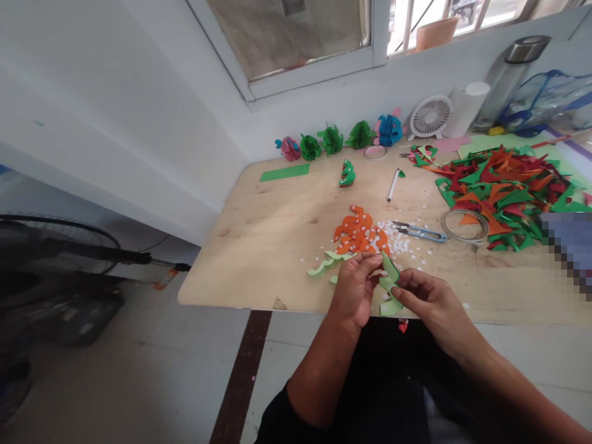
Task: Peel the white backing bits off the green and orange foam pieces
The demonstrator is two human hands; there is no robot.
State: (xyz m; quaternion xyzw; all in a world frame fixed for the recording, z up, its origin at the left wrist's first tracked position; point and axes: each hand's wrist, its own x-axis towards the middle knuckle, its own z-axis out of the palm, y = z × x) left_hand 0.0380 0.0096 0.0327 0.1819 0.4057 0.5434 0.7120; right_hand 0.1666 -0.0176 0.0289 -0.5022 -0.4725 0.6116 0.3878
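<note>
Near the table's front edge, my left hand (359,283) and my right hand (423,293) both pinch a curvy light-green paper piece (391,271). My left fingers are at its upper left, my right thumb and fingertips at its right side. Beside my left hand lies a wavy pale-green paper strip (324,264). Just beyond my hands is a pile of orange curved paper pieces (358,231) with small white squares on them. Tiny white paper bits (402,240) are scattered next to that pile, with blue-handled snips (420,231) lying among them.
A roll of tape (465,226) sits before a heap of red, orange and green scraps (504,185). Along the wall stand several folded paper figures (332,140), a small white fan (430,117) and a bottle (511,80). A pen (393,185) lies mid-table.
</note>
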